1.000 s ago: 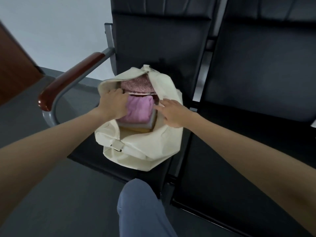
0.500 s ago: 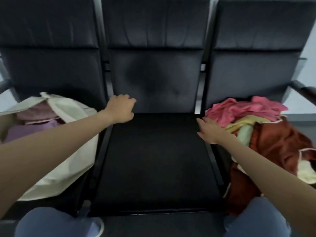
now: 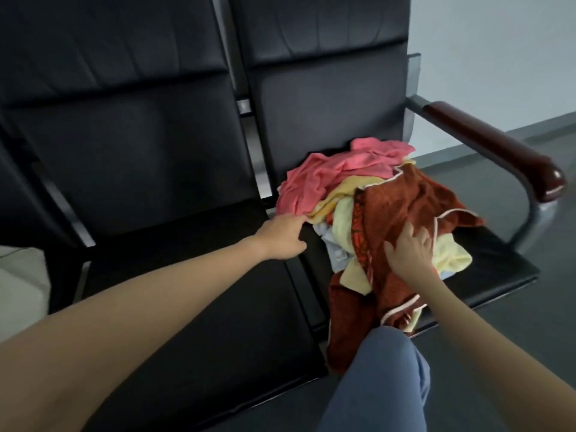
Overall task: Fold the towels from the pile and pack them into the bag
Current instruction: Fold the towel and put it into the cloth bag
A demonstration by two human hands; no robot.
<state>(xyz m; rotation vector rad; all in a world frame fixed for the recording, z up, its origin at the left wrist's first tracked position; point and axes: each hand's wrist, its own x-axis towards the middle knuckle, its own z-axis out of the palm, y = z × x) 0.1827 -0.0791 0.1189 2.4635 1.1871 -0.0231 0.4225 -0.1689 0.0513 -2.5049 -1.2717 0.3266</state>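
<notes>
A loose pile of towels lies on the right-hand black seat (image 3: 505, 269). A pink towel (image 3: 336, 173) tops the back of the pile, yellow towels (image 3: 339, 210) sit under it, and a rust-brown towel (image 3: 402, 201) drapes over the front and hangs off the seat edge. My left hand (image 3: 280, 235) reaches the pile's left edge, fingertips at the pink and yellow towels. My right hand (image 3: 408, 254) rests flat with fingers spread on the brown towel. Only a cream corner of the bag (image 3: 21, 282) shows at the far left.
The row of black seats has a middle seat (image 3: 187, 275) between bag and pile. A dark red armrest (image 3: 498, 148) on a metal frame bounds the right seat. My knee in blue trousers (image 3: 380, 378) is at the bottom, with grey floor to the right.
The view swung right from the bag to the pile. Both hands left the bag, crossed the middle seat, and now touch the towels; the right hand landed on the brown towel.
</notes>
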